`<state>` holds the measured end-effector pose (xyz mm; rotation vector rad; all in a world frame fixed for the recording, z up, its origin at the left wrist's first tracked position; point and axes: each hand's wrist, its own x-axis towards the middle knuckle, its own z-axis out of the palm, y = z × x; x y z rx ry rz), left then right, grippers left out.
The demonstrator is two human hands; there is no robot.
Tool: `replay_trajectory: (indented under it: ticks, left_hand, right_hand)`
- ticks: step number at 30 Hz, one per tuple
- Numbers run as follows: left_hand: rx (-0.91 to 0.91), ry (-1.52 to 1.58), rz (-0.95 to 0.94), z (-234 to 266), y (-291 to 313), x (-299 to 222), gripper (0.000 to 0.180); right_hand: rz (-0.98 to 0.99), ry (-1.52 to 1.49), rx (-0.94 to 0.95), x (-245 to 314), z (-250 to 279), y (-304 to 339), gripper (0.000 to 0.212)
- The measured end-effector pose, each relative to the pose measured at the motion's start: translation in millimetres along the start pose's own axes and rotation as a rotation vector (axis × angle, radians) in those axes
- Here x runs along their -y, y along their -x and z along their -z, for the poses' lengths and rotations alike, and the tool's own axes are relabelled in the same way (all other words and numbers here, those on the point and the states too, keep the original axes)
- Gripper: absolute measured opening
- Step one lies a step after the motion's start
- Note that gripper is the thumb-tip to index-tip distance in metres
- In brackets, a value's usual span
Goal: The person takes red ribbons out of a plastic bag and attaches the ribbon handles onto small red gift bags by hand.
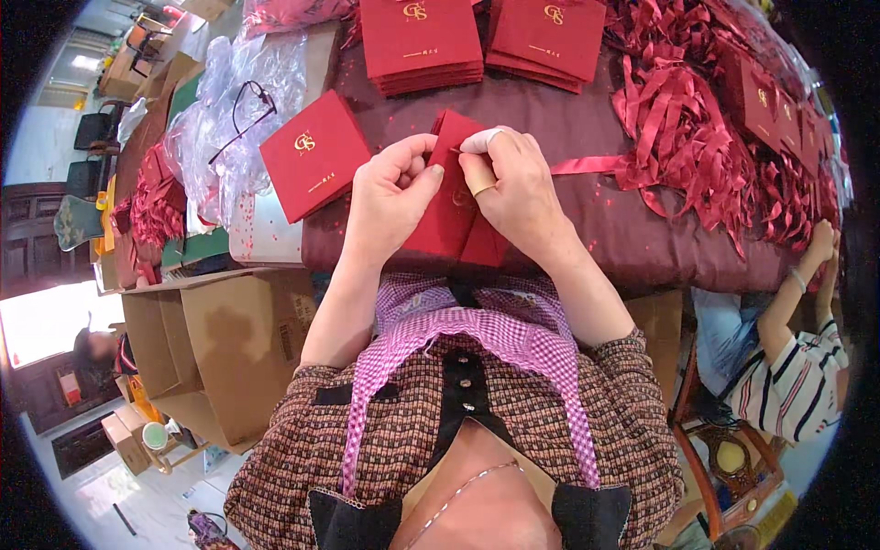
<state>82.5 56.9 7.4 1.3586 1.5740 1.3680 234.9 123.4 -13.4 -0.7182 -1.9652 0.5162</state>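
At the table's near edge, my left hand [392,191] and my right hand [520,181] face each other over a red folded card piece [456,134]. The fingers of both hands are closed in a pinch at its upper part. White and tan wraps cover some fingers of my right hand. Whether a thin ribbon runs between my fingertips is too small to tell. Just left of my left hand lies a square red card piece [314,154] with a gold emblem. Beyond my hands are two stacks of like pieces, a left stack [422,41] and a right stack [547,41].
Red satin ribbons [683,137] heap up at the right on the dark red tablecloth [587,215]. Clear plastic wrap [220,110] and eyeglasses [246,119] lie at the left. An open cardboard box [243,348] stands below. Another person's hand [819,246] is at the right edge.
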Motion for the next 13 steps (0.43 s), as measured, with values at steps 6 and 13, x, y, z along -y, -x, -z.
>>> replay_trajectory:
  ticks: [6,13]
  left_hand:
    - [-0.011,-0.066,-0.033,-3.1,3.6,-4.7,0.025]
    - [-0.011,-0.269,-0.157,-8.2,11.0,-3.1,0.029]
  right_hand:
    - [-0.021,0.037,0.037,7.7,6.3,-4.0,0.01]
    - [0.129,0.458,0.257,20.8,13.4,-6.3,0.016]
